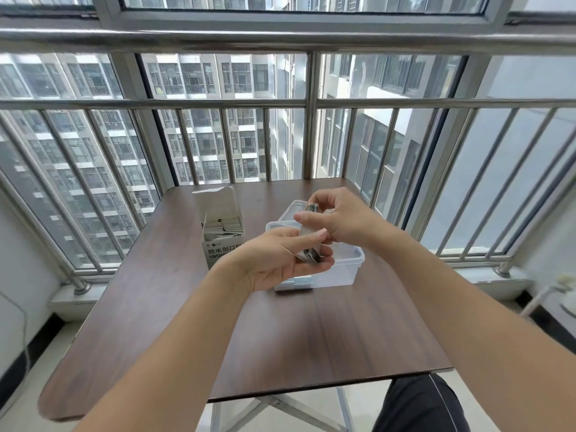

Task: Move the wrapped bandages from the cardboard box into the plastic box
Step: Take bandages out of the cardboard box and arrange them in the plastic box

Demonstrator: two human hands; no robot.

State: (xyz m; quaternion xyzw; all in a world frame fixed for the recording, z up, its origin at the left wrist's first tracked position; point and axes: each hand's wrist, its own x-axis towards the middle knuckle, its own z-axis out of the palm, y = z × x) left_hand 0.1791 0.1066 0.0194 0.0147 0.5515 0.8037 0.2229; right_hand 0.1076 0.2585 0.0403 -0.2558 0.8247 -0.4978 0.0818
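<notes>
Balcony surface [174, 307], brown, by railed window. Left hand [274, 260] cups stack [310, 241] of bandages from below, right hand [339, 219] pinches stack's top edge; both above tub [349, 263]. Carton [221, 226] just left, more bandages inside. Risks: loose stack fans or slips, strips scatter over surface; tub light, may skid; left forearm close to carton, could tip it.

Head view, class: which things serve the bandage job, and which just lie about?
Job: stack of wrapped bandages, left hand, right hand, white cardboard box, clear plastic box.
About: brown wooden table, clear plastic lid, steel window railing.
</notes>
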